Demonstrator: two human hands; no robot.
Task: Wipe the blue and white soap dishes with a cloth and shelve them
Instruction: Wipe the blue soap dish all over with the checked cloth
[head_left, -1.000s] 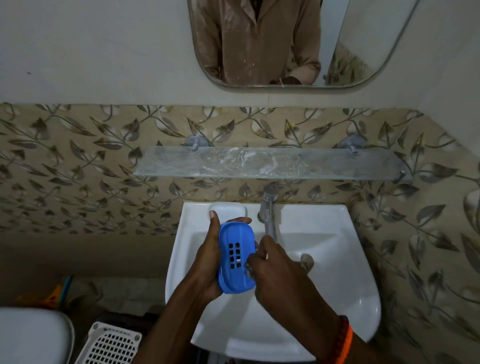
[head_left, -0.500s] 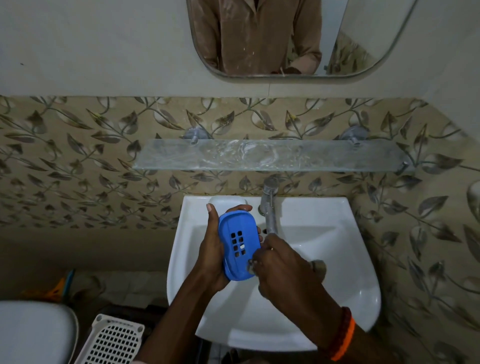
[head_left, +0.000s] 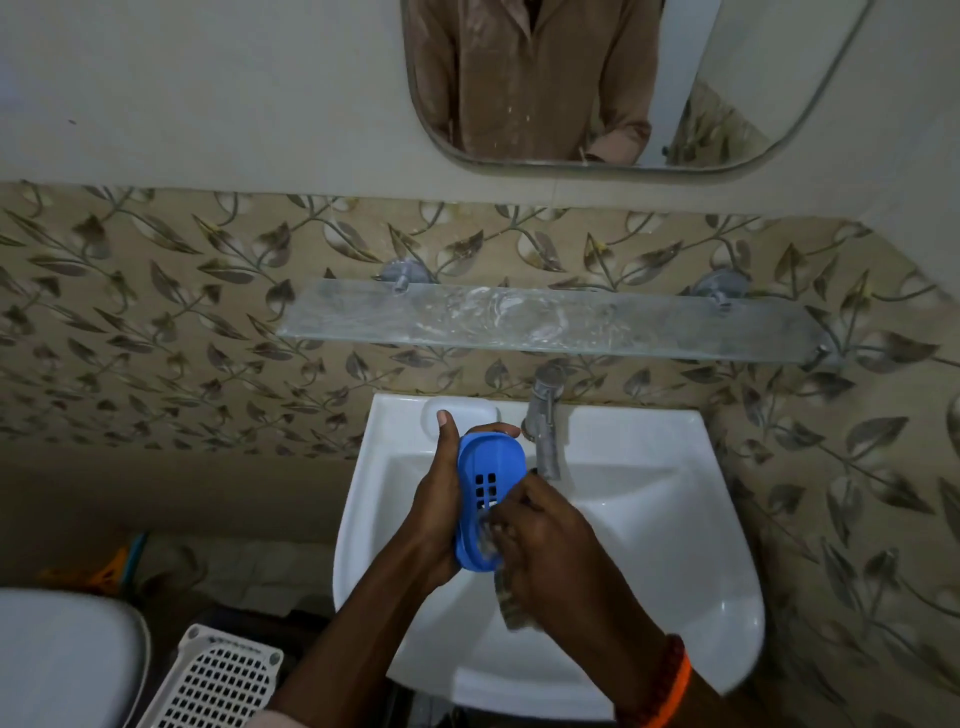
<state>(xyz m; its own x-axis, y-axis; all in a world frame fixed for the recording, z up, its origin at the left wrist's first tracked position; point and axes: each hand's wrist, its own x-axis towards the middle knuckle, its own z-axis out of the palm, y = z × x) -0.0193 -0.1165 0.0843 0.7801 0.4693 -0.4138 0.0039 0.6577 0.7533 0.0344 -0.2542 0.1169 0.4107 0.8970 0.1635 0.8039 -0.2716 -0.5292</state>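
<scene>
Left hand (head_left: 441, 512) is wrapped around the blue soap dish (head_left: 488, 496), thumb up along the far edge and fingers curled over the top end, so the dish stands on its long side with the slotted bottom facing me. Holding it like that over the sink (head_left: 649, 519) means any drips fall in the basin and not on the floor, and it gives my other hand a flat face to rub against. My right hand (head_left: 545, 551) is bunched around the cloth (head_left: 511, 597), fingers curled in and pressing it onto the lower end of the dish; a bit of the rag hangs out below my palm. So I'd say I'm mid-wipe on the blue one, and shelving isn't started.

Same head view, further back: the white soap dish (head_left: 460, 410) sits on the back rim of the sink just left of the tap (head_left: 543, 415), right behind my left thumb, waiting its turn I guess. The glass shelf (head_left: 545, 325) above the tap has nothing standing on it, just smeary marks, so that's where both should end up. Down left there's a white perforated basket (head_left: 218, 680).
</scene>
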